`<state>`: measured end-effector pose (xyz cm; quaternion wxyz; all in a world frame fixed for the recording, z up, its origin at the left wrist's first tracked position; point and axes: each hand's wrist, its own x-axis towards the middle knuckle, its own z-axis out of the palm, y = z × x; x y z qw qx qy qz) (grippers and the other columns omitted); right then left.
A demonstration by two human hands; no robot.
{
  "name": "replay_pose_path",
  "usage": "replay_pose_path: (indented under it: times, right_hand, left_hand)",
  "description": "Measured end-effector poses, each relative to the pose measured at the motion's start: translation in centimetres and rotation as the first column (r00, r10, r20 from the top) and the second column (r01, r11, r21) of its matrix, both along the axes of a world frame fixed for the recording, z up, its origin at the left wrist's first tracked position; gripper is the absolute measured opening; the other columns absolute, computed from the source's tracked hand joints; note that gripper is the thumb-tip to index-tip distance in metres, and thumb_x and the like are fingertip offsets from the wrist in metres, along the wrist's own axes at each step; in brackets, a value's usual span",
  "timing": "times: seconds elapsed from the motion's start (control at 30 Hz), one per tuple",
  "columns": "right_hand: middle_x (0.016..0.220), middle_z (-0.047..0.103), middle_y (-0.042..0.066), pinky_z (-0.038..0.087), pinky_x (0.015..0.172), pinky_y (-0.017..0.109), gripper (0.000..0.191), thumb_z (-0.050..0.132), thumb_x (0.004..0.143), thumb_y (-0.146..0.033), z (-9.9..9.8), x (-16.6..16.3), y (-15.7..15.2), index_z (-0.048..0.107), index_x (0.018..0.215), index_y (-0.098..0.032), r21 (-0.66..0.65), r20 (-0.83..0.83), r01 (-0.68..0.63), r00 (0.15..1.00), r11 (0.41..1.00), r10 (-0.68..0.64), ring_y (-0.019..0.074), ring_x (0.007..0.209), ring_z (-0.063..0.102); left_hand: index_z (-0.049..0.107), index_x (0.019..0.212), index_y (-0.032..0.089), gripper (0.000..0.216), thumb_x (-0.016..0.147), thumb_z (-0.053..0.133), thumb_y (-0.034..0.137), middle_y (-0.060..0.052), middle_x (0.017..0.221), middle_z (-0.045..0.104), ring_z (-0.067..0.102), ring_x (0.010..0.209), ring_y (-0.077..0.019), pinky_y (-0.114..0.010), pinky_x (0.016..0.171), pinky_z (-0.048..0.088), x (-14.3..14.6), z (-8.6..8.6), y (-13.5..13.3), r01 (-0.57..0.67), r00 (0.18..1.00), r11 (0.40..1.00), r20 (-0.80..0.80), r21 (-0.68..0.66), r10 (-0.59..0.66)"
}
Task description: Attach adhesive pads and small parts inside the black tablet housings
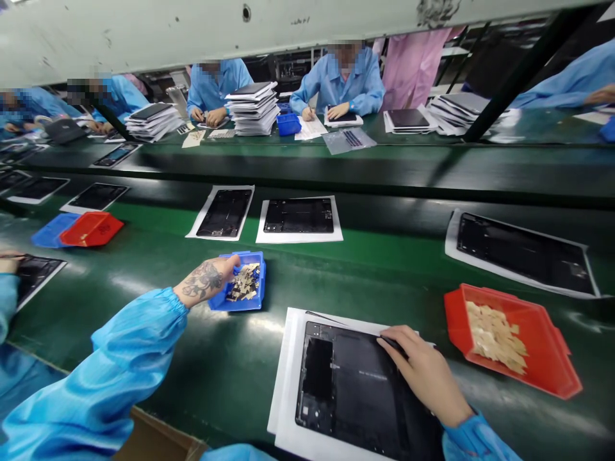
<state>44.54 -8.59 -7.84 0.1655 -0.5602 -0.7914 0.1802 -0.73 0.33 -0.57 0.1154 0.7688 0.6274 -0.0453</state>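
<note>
My left hand [209,280], with a tattooed back, reaches over the left rim of a blue plastic bin [261,282]. Its fingers curl down inside; their tips and anything between them are hidden. Small tan and black pieces [245,283] lie in the bin. My right hand [427,371] rests over the upper right part of an opened tablet [355,384], its inner side facing up. A slim black tool [394,344] is between the thumb and fingers, mostly covered by them. White sheets [288,384] lie under the tablet.
To the right stands a red bin [542,339] holding cream-coloured pieces [497,336]. Tablets on white sheets, including one tablet [298,215], lie along the green strip ahead. Another red bin [96,228] sits left. Co-workers in blue sit opposite, beside stacked tablets [252,112]; a sleeve [6,304] shows at left.
</note>
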Motion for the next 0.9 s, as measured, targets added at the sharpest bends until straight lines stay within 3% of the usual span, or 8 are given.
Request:
replay_pose_path:
  times: [0.27, 0.4, 0.5, 0.6, 0.7, 0.8, 0.87, 0.9]
  right_hand:
    - [0.101, 0.064, 0.007, 0.049, 0.084, 0.032, 0.033, 0.042, 0.092, -0.046, 2.3, 0.0, -0.4, 0.065, 0.094, -0.022, -0.045, -0.241, 0.131, 0.961, 0.99, -0.139, 0.0209, 0.093, 0.062]
    - [0.084, 0.067, 0.005, 0.048, 0.075, 0.029, 0.035, 0.05, 0.088, -0.048, 5.6, -0.8, -0.7, 0.068, 0.081, -0.019, -0.368, -0.444, 0.027, 0.873, 0.929, -0.202, 0.0193, 0.081, 0.062]
    - [0.075, 0.065, 0.003, 0.045, 0.06, 0.024, 0.041, 0.058, 0.081, -0.054, 7.0, -0.6, -1.0, 0.068, 0.086, -0.015, -0.556, -0.626, -0.126, 0.714, 0.821, -0.314, 0.0135, 0.065, 0.057]
    - [0.064, 0.059, 0.0, 0.036, 0.049, 0.02, 0.042, 0.072, 0.069, -0.051, 7.4, 1.0, -1.7, 0.066, 0.081, -0.012, -0.626, -0.733, -0.292, 0.537, 0.723, -0.417, 0.0075, 0.053, 0.046]
    - [0.06, 0.056, -0.002, 0.03, 0.045, 0.018, 0.034, 0.079, 0.065, -0.04, 7.4, 3.2, -2.6, 0.061, 0.073, -0.012, -0.641, -0.751, -0.278, 0.424, 0.716, -0.507, 0.005, 0.049, 0.041]
    - [0.064, 0.056, -0.002, 0.016, 0.037, 0.017, 0.031, 0.075, 0.071, -0.04, 7.2, 5.3, -3.0, 0.059, 0.074, -0.013, -0.633, -0.764, -0.116, 0.25, 0.766, -0.594, 0.0002, 0.04, 0.027]
    - [0.066, 0.054, -0.003, 0.01, 0.035, 0.017, 0.03, 0.072, 0.074, -0.04, 6.7, 6.4, -2.9, 0.058, 0.077, -0.014, -0.626, -0.777, -0.07, 0.137, 0.776, -0.614, -0.0018, 0.038, 0.019]
    - [0.067, 0.053, -0.003, 0.008, 0.034, 0.016, 0.028, 0.072, 0.074, -0.038, 6.3, 6.8, -2.7, 0.057, 0.078, -0.015, -0.626, -0.78, -0.088, 0.094, 0.775, -0.619, -0.002, 0.037, 0.017]
  left_hand:
    - [0.057, 0.088, 0.018, 0.022, 0.089, 0.035, 0.017, -0.004, 0.077, 0.056, 0.052, 0.07, -0.0156, -0.026, 0.066, 0.04, 6.2, 3.7, -1.6, 0.363, 0.916, 0.913, 0.108, 0.187, -0.386]
    - [0.057, 0.08, 0.018, 0.028, 0.093, 0.033, 0.013, -0.004, 0.071, 0.056, 0.05, 0.07, -0.0158, -0.03, 0.074, 0.042, 15.1, 6.3, -3.2, 0.747, 0.572, 0.56, 0.082, 0.359, -0.816]
    - [0.059, 0.081, 0.018, 0.026, 0.092, 0.036, 0.012, -0.005, 0.072, 0.059, 0.052, 0.071, -0.0164, -0.032, 0.079, 0.044, 21.4, 7.1, -3.9, 0.85, 0.271, 0.257, 0.035, 0.46, -0.962]
    - [0.059, 0.079, 0.018, 0.028, 0.092, 0.035, 0.012, -0.006, 0.071, 0.06, 0.053, 0.069, -0.0168, -0.033, 0.078, 0.046, 25.8, 6.8, -3.9, 0.835, 0.106, 0.121, 0.058, 0.537, -0.993]
    - [0.061, 0.083, 0.018, 0.029, 0.093, 0.035, 0.015, -0.008, 0.079, 0.063, 0.056, 0.077, -0.0164, -0.033, 0.08, 0.047, 28.5, 5.9, -3.2, 0.822, 0.085, 0.196, 0.225, 0.535, -0.971]
    - [0.06, 0.108, 0.018, 0.024, 0.093, 0.041, 0.022, -0.01, 0.108, 0.061, 0.057, 0.096, -0.0176, -0.035, 0.089, 0.047, 30.7, 4.2, -2.8, 0.705, 0.213, 0.556, 0.617, 0.44, -0.758]
    - [0.051, 0.126, 0.023, 0.038, 0.089, 0.053, 0.026, -0.01, 0.123, 0.053, 0.055, 0.102, -0.0181, -0.035, 0.089, 0.048, 32.4, 2.8, -2.8, 0.555, 0.238, 0.801, 0.88, 0.224, -0.411]
    - [0.048, 0.13, 0.024, 0.046, 0.085, 0.059, 0.027, -0.01, 0.126, 0.05, 0.055, 0.103, -0.0181, -0.034, 0.087, 0.05, 33.2, 2.1, -2.9, 0.516, 0.216, 0.853, 0.951, 0.083, -0.223]
